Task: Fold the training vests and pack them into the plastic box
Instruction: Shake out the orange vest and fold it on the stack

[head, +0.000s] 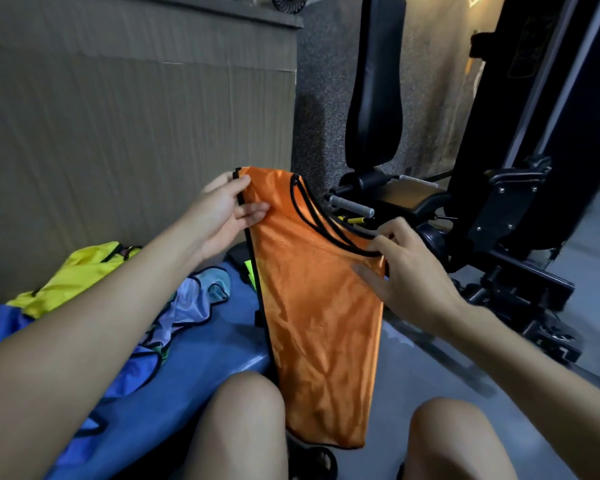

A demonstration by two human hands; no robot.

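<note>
Head view: I see the orange vest (312, 306) hanging at centre, folded lengthwise. My left hand (222, 216) pinches its top corner at 10 o'clock; my right hand (406, 268) pinches the black-trimmed neckline at 3 o'clock. Yellow vest (73, 275) lies at 8 o'clock.

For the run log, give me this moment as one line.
step: folding | held: orange vest hanging over floor | left hand: pinches top corner | right hand: pinches neckline edge | waiting: yellow vest, blue vests on bench | box: not seen
</note>
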